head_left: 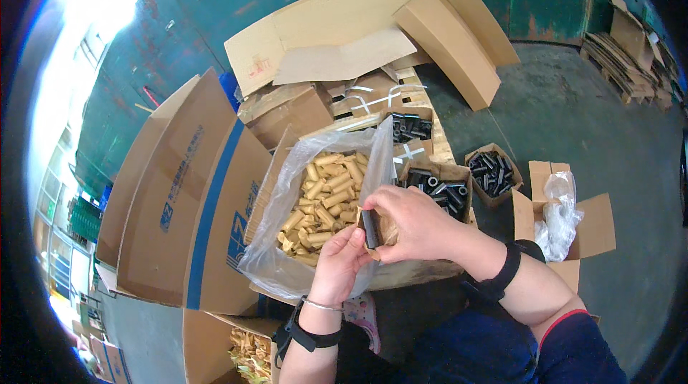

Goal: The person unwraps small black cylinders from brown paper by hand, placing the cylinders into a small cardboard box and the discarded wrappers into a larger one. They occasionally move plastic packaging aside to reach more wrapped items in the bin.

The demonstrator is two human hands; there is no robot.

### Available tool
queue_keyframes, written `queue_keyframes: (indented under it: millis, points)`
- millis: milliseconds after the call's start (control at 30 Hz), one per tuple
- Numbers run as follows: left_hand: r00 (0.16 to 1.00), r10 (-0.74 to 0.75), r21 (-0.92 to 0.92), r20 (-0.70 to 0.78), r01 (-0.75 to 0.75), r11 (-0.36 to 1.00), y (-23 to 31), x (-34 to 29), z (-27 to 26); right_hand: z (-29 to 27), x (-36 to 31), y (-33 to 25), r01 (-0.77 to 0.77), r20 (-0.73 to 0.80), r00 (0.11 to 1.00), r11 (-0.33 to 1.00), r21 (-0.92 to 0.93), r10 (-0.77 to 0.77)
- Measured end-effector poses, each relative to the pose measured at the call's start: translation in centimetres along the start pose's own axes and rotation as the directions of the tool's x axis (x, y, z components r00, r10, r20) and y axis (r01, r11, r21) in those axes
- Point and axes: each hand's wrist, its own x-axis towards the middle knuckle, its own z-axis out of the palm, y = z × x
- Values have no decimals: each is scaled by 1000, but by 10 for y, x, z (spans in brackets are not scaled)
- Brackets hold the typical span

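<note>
Between my two hands is a black tube (370, 229), partly covered by a piece of brown paper (388, 229). My right hand (416, 217) curls around the tube and the paper from the right, fingers at both ends. My left hand (340, 261) pinches the paper's edge and the tube's near side with thumb and fingers. Just beyond my hands stands a carton lined with a clear plastic bag (379, 169), filled with many paper-wrapped cylinders (331, 194). Right behind my right hand, an open carton (467, 177) holds more black tubes (450, 196).
A tall carton with a blue stripe (218, 190) stands at left. Below it, a box holds crumpled brown paper (251, 355). More black tubes fill a box (494, 201) on the floor and another further back (412, 126). A carton at right (596, 223) contains clear plastic (559, 223).
</note>
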Motion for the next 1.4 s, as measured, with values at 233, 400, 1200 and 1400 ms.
queue_keyframes:
  millis: [233,400,1200,1400]
  points:
    - [942,82,122,-325,-44,992,3,5,-3,6,8,9,-207,37,915,391,897,401]
    - [773,419,334,-476,-282,899,51,-18,-20,-15,12,70,-385,-84,869,774,503,487]
    - [736,581,915,-347,129,383,52,-122,-104,0,3,68,-397,-234,902,910,-118,363]
    - [983,177,997,51,-40,-68,14,37,-87,40,-8,36,-128,-225,971,966,-225,76]
